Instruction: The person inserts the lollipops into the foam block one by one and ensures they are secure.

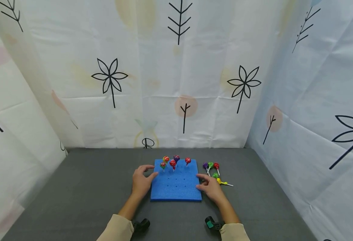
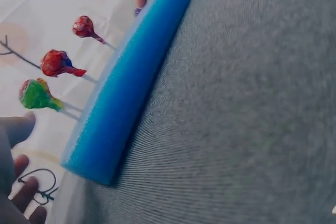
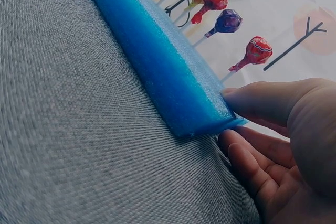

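A blue foam board with small holes lies flat on the table. Several wrapped lollipops stand in its far part, among them a red one, a purple one and a green-and-red one. At the board's left edge is my left hand, thumb and fingers spread apart. My right hand grips the right edge; in the right wrist view its thumb lies on the top face, the other fingers curled beside and under the corner.
Right of the board lie several loose lollipops, including a red one, a green one and a yellow one. The grey table is enclosed by printed white curtains at the back and sides.
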`<move>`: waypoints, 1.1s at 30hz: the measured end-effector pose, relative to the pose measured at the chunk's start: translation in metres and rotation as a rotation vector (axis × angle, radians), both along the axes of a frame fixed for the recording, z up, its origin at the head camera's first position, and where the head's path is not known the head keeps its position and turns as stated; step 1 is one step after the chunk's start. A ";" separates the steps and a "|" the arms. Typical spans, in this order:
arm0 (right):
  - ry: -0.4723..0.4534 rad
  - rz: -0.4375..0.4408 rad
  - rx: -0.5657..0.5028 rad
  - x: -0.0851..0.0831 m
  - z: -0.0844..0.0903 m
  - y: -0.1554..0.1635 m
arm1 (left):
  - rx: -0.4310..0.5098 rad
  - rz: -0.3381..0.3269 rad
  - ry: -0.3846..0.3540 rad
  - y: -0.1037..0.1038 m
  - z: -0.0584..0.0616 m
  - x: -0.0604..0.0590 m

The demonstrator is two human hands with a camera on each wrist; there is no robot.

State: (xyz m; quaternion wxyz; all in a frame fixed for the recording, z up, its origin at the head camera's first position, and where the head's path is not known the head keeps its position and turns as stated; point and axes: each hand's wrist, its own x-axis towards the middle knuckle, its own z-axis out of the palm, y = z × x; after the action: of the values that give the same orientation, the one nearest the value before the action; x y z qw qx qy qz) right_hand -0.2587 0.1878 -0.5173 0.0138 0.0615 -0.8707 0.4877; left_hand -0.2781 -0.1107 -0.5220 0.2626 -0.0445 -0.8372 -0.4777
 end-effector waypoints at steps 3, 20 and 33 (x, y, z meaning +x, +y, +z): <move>0.004 -0.005 -0.002 0.000 0.000 0.000 | 0.035 -0.007 -0.112 -0.002 0.000 0.005; -0.014 -0.020 0.023 -0.001 0.001 0.000 | 0.126 -0.037 -0.334 -0.002 -0.001 0.021; 0.025 0.012 0.007 0.000 0.000 0.000 | 0.017 -0.193 -0.338 -0.013 -0.005 0.028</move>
State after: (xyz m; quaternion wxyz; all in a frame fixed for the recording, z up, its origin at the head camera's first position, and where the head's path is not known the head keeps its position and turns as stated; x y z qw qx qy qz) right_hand -0.2591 0.1880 -0.5170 0.0216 0.0726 -0.8718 0.4840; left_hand -0.2505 -0.1234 -0.5266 0.0719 -0.0414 -0.8571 -0.5084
